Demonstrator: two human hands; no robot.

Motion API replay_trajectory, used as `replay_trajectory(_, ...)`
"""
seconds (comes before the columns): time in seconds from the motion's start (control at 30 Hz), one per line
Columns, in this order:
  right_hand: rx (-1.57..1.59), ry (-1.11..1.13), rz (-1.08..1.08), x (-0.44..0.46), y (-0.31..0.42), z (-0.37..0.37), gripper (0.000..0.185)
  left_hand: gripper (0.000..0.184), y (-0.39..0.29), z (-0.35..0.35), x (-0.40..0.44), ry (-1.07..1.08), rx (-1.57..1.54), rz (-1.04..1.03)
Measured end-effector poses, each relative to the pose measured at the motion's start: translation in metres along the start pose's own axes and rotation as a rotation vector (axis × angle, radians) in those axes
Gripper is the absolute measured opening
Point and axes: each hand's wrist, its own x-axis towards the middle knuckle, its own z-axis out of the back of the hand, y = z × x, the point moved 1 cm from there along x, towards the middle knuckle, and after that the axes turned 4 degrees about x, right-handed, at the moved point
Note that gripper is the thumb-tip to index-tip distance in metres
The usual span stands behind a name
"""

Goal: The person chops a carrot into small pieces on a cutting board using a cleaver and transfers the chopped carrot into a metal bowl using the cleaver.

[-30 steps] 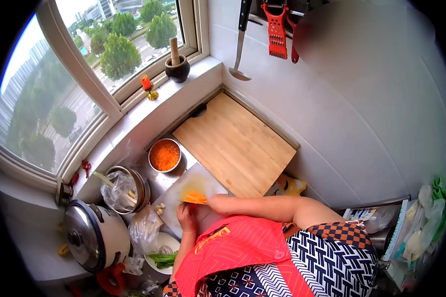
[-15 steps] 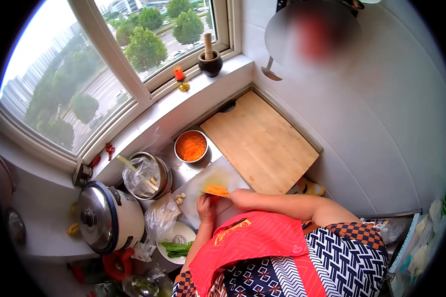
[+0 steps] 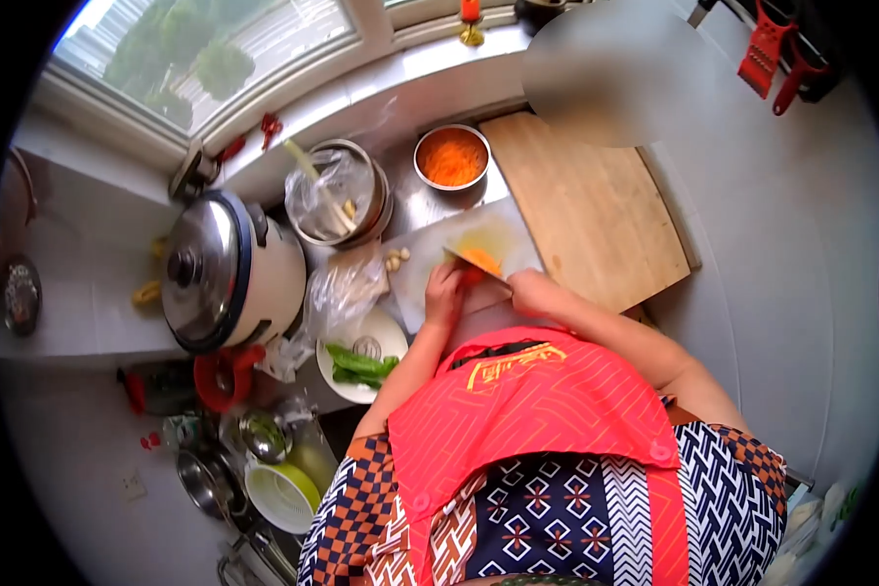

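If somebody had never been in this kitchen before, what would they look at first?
Probably the bright red apron with yellow writing, low in the middle of the picture. Next might be the round bowl of shredded orange food, left of the big wooden board. The big pot with a shiny lid stands out too, over on the left.
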Motion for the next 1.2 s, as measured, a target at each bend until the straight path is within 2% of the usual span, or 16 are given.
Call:
replay_trajectory(0.7, 0.012, -0.046, 0.055, -0.026, 0.011, 0.011, 0.02, 0.018, 0.002, -0.004, 0.0, -0.026, -0.031, -0.002)
replay_trajectory(1.2, 0.019, -0.032, 0.05, -0.002, 0.008, 0.0, 0.022, 0.019, -0.002, 0.001, 0.004, -0.016, -0.041, 0.03)
